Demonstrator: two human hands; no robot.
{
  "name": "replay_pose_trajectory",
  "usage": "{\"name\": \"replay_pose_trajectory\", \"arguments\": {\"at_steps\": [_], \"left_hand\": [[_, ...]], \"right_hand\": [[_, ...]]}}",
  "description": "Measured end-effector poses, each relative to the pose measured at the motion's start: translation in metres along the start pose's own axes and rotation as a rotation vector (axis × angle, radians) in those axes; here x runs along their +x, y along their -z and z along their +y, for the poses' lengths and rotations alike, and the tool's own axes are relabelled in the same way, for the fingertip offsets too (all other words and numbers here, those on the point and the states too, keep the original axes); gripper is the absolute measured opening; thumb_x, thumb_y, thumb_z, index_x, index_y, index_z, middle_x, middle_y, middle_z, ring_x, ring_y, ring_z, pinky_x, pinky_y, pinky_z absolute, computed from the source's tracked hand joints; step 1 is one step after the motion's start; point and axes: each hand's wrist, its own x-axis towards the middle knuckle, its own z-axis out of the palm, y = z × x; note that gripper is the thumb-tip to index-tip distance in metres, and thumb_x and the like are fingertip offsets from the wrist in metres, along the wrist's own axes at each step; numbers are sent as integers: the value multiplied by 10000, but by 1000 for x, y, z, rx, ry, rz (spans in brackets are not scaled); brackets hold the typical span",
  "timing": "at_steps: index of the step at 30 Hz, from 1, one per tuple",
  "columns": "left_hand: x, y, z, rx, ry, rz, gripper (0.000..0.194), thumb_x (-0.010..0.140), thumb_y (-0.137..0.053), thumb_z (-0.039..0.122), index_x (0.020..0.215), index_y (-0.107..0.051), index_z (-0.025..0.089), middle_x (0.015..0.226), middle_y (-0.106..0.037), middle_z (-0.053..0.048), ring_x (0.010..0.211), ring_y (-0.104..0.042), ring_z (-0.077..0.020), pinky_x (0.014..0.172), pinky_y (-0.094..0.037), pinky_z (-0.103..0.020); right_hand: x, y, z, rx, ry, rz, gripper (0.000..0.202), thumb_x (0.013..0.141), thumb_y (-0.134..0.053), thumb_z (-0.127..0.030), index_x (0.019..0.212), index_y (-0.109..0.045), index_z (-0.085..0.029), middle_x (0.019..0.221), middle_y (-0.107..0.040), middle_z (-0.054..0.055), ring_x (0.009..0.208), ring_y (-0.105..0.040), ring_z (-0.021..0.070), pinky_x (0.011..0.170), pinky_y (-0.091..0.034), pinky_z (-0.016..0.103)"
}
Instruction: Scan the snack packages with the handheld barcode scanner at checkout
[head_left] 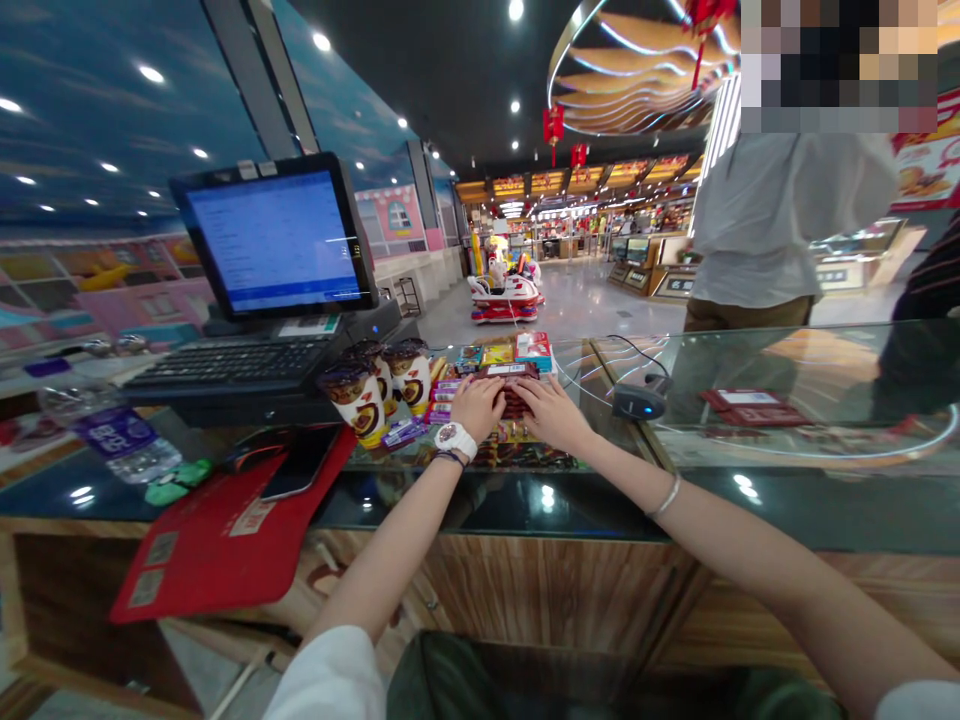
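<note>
On the glass counter, a small stack of dark brown snack packets (513, 372) sits between my two hands. My left hand (480, 405) grips its left side, with the fingers curved over the edge. From the right, my right hand (551, 410) holds the same stack, thumb and fingertips against it. Part of the stack is hidden under the fingers. Purple-wrapped snack bars (442, 398) lie just left of my left hand. Behind the stack stand small boxes in blue, yellow and red (532, 350). Several patterned cups with dark lids (358, 405) stand farther left.
A monitor (274, 240) and keyboard (225, 362) occupy the left. Nearby are a water bottle (120, 425), a red mat (225, 555) and a phone (301, 462). A black scanner (639, 400) and more brown packets (754, 408) lie right. A person in a pale shirt (787, 220) stands beyond.
</note>
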Motion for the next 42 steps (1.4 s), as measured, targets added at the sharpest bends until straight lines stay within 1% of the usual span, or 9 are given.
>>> {"name": "replay_pose_trajectory", "arguments": {"at_steps": [5,8,12,15,19,23,30,37,42], "left_hand": [[0,6,7,14,52,-9,428,889,-560,304,1298,-616,193,1435,-574,-107,1327,-521,-289,1187,-309,-533],[0,13,20,10,47,-12,435,898,-549,326,1316,-598,214,1459,-551,-95,1355,-489,-286,1205,-275,-534],[5,19,53,-26,-27,-2,438,922,-528,343,1344,-571,233,1495,-515,-75,1377,-462,-273,1216,-252,-527],[12,16,85,-59,-97,-18,438,939,-513,348,1357,-559,226,1505,-504,-71,1396,-440,-265,1225,-237,-516],[22,3,129,-108,-195,-56,453,938,-520,354,1377,-536,244,1511,-496,-65,1411,-422,-264,1223,-241,-516],[30,-15,175,-170,-314,-122,464,939,-514,346,1385,-529,220,1510,-496,-76,1420,-407,-263,1235,-217,-518],[47,-49,248,-232,-479,-215,463,943,-500,335,1388,-521,205,1523,-475,-88,1428,-392,-261,1238,-216,-498],[71,-75,292,-275,-472,-293,470,935,-521,331,1376,-517,166,1513,-478,-125,1408,-416,-285,1211,-275,-506],[83,-96,311,-289,-400,-315,501,944,-512,365,1400,-493,160,1535,-431,-186,1424,-395,-324,1194,-278,-542]], "right_hand": [[-2,11,8,5,-38,12,554,861,-498,-158,1415,-505,-168,1487,-516,121,1357,-490,254,1185,-302,522],[-10,25,22,0,-52,15,568,872,-493,-180,1439,-472,-166,1504,-496,121,1370,-477,256,1178,-311,520],[-32,50,49,-32,-78,10,624,867,-521,-221,1479,-413,-167,1519,-477,120,1402,-438,278,1175,-300,544],[-54,67,71,-62,-98,17,627,879,-515,-245,1489,-393,-167,1530,-461,123,1407,-430,280,1176,-295,547],[-88,87,98,-99,-132,44,609,891,-498,-261,1485,-389,-183,1522,-470,121,1398,-443,267,1166,-312,546],[-128,103,122,-146,-184,67,577,886,-501,-266,1453,-431,-180,1486,-508,132,1364,-481,269,1160,-324,540],[-196,130,168,-257,-330,55,598,875,-510,-277,1463,-432,-202,1443,-545,136,1330,-503,291,1118,-375,537],[-236,151,207,-321,-478,10,544,897,-504,-345,1413,-484,-175,1452,-526,163,1313,-516,304,1123,-361,547],[-245,147,225,-366,-603,-14,574,906,-508,-404,1425,-477,-162,1466,-501,204,1348,-482,333,1093,-377,566]]}}
